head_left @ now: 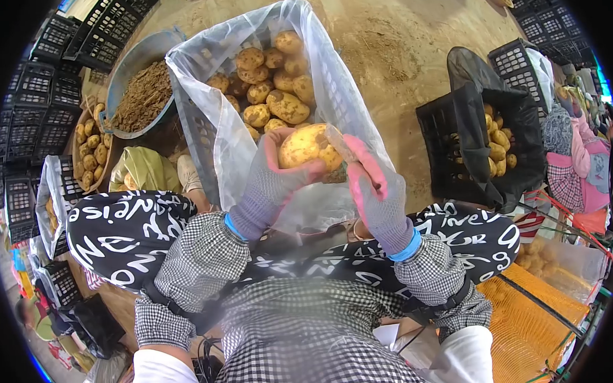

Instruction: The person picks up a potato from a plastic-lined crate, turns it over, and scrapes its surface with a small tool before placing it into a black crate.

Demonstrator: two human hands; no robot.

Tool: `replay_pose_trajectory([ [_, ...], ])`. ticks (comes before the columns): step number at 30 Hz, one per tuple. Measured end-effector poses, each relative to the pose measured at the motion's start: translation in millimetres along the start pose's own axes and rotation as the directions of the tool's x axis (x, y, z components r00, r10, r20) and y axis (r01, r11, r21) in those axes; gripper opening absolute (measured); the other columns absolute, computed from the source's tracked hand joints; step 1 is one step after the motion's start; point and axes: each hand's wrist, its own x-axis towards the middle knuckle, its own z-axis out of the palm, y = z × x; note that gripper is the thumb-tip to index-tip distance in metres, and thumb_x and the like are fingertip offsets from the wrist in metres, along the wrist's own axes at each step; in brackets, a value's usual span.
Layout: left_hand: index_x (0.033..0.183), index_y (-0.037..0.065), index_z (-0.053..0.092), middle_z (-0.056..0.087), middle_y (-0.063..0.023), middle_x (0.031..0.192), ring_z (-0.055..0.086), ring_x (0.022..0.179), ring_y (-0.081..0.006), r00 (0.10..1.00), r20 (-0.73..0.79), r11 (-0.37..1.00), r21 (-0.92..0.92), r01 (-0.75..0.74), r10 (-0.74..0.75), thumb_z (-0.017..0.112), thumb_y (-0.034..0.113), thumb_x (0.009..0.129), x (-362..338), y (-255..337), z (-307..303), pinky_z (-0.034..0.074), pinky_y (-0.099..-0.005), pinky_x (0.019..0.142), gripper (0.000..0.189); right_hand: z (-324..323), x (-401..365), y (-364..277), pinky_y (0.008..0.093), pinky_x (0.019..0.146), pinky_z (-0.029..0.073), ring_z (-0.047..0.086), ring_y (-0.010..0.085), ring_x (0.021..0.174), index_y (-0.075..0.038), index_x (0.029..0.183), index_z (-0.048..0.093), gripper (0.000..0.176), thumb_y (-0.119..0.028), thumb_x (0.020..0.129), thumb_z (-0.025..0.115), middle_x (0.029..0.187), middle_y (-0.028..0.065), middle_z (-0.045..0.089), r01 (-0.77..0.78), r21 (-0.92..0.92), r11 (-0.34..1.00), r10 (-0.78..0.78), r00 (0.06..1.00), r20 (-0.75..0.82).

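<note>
A yellow potato with brown dirt patches (pixel 310 148) is in my left hand (pixel 272 176), whose gloved fingers and thumb wrap round its left and lower sides. My right hand (pixel 379 189), in a grey and pink glove, is closed on a flat, dull blade-like piece (pixel 340 143) that touches the potato's right side. Both hands are over the near part of a crate lined with clear plastic (pixel 216 120). Inside that crate lie several dirt-marked potatoes (pixel 288 106), just beyond my hands.
A blue tub (pixel 114 97) of soil stands left of the crate, beside a basket of potatoes (pixel 89 152). Stacked black crates (pixel 30 113) line the far left. At right is a black-lined crate (pixel 446 139) with potatoes. An orange mesh sack (pixel 527 312) lies lower right.
</note>
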Motion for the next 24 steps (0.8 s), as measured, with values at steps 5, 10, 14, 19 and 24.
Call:
replay_pose_trajectory([
  [5, 0.131, -0.002, 0.037, 0.053, -0.0143, 0.121, 0.061, 0.108, -0.0221, 0.999, 0.035, 0.997, -0.065, 0.036, -0.034, 0.078, 0.014, 0.081, 0.2, -2.2, -1.9, 0.058, -0.0361, 0.088, 0.067, 2.9, -7.5, 0.3, 0.0179, 0.05, 0.034, 0.042, 0.0018, 0.057, 0.003, 0.138, 0.05, 0.042, -0.008, 0.097, 0.05, 0.071, -0.0031, 0.05, -0.348, 0.341, 0.873, 0.32, 0.937, 0.138],
  [10, 0.128, -0.002, 0.039, 0.056, -0.0125, 0.117, 0.062, 0.101, -0.0185, 0.999, 0.048, 0.995, -0.098, 0.02, -0.015, 0.079, 0.01, 0.08, -1.0, 4.7, 1.7, 0.057, -0.0319, 0.086, 0.064, 1.3, -8.3, -5.7, 0.0181, 0.047, 0.032, 0.038, 0.0017, 0.05, 0.003, 0.141, 0.046, 0.044, -0.013, 0.1, 0.048, 0.063, -0.0045, 0.047, -0.328, 0.411, 0.851, 0.28, 0.944, 0.173],
  [14, 0.129, 0.0, 0.039, 0.056, -0.0121, 0.118, 0.062, 0.102, -0.018, 0.999, 0.033, 0.993, -0.12, -0.011, 0.015, 0.08, 0.01, 0.079, 1.2, 7.9, -0.2, 0.057, -0.0317, 0.085, 0.065, -2.2, -14.3, -2.6, 0.0186, 0.044, 0.032, 0.037, 0.0026, 0.046, 0.003, 0.139, 0.049, 0.043, -0.012, 0.099, 0.047, 0.057, -0.005, 0.044, -0.395, 0.482, 0.782, 0.321, 0.918, 0.231],
  [19, 0.13, 0.0, 0.039, 0.056, -0.0119, 0.119, 0.062, 0.103, -0.0175, 0.997, 0.025, 0.993, -0.085, -0.076, 0.079, 0.083, 0.013, 0.077, 4.4, 1.5, -2.6, 0.057, -0.0311, 0.084, 0.069, -5.7, -7.6, -14.2, 0.0195, 0.04, 0.032, 0.036, 0.0033, 0.041, 0.003, 0.135, 0.053, 0.04, -0.01, 0.098, 0.046, 0.053, -0.0052, 0.043, -0.537, 0.549, 0.641, 0.455, 0.841, 0.291],
  [24, 0.13, 0.0, 0.038, 0.054, -0.0116, 0.12, 0.06, 0.105, -0.0169, 0.996, 0.004, 0.996, -0.033, -0.089, 0.089, 0.084, 0.013, 0.077, 5.2, -3.1, -0.2, 0.057, -0.0306, 0.084, 0.071, -3.6, -8.9, -13.8, 0.0187, 0.039, 0.032, 0.036, 0.0029, 0.04, 0.001, 0.137, 0.053, 0.04, -0.01, 0.098, 0.046, 0.053, -0.0053, 0.042, -0.536, 0.445, 0.718, 0.459, 0.844, 0.277],
])
